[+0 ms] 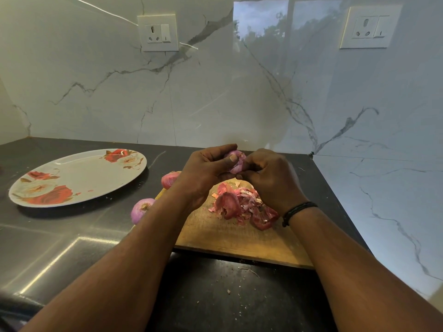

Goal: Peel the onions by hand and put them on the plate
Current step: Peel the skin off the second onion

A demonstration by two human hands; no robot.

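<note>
**Peeling under way, plate not yet loaded**

A small pink-purple onion point(236, 161) is held above the far edge of the worn wooden chopping board point(239, 236), between both hands. The left hand point(203, 173) is curled round it, with the thumb laid across its near face; the right hand point(268, 178) is closed against its right side, the fingertips apparently pinching at the skin, though the exact contact is hidden. A black braided band point(297, 212) is worn on the right wrist.

A heap of reddish papery onion skins point(242, 204) lies on the board below the hands, so a good deal of peeling is judged to have been done. The oval white plate with red rose print point(79, 178) stands well apart to the left on the dark stone bench point(72, 236), and no onion is seen on it. Two further pink onions lie on the bench just beside the board's left edge: the nearer one point(141, 209) and the farther one point(169, 179), partly hidden by the left wrist. Whether these are fully peeled cannot be told.

What seems left: finishing the held onion, then moving all three to the plate.
</note>
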